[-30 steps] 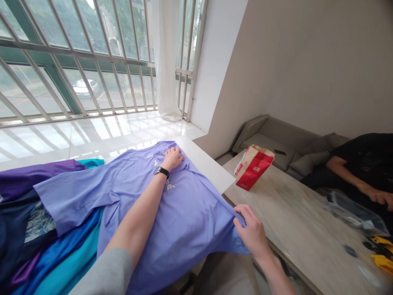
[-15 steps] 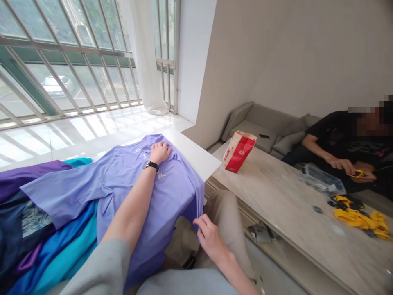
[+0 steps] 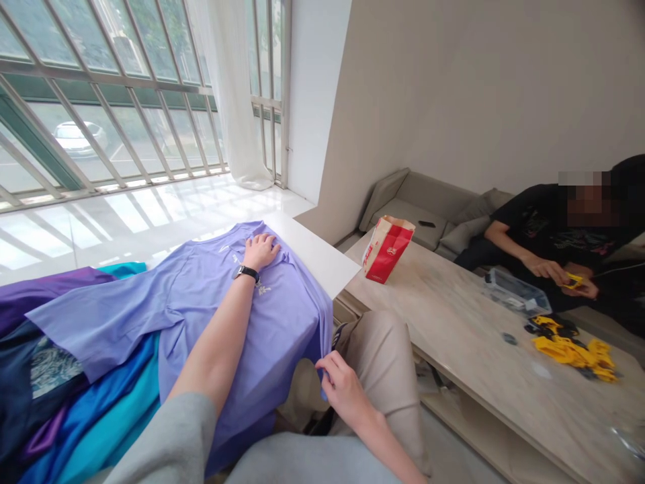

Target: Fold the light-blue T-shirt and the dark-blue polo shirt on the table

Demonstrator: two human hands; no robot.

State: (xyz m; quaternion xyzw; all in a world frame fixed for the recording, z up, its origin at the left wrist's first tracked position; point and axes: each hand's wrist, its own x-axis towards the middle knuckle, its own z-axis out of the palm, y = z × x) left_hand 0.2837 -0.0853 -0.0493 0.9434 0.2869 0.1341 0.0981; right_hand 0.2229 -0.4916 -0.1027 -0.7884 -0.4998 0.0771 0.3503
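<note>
A lavender T-shirt (image 3: 282, 323) with white lettering lies spread on the white windowsill, its lower part hanging off the front edge. My left hand (image 3: 261, 252), with a black-banded watch at the wrist, rests flat on the shirt near its collar, fingers spread. At the shirt's hanging right edge, my right hand (image 3: 342, 386) pinches the fabric between thumb and fingers. Under the shirt's sleeve on the left lie other folded or heaped clothes: a dark navy garment (image 3: 25, 359) with a printed patch, a purple one (image 3: 45, 289), and blue and teal ones (image 3: 123, 396).
Barred windows (image 3: 125, 87) rise behind the white sill (image 3: 322, 262). To the right, a marble-look table (image 3: 443, 323) holds a red-and-white paper bag (image 3: 390, 252), a clear plastic box (image 3: 519, 296) and yellow-and-black parts (image 3: 574, 353). Another person sits on the grey sofa (image 3: 428, 195), holding a small yellow piece.
The view has shifted slightly to the right. My knee shows further out beside the table. Both hands stay in nearly the same places on the shirt.
</note>
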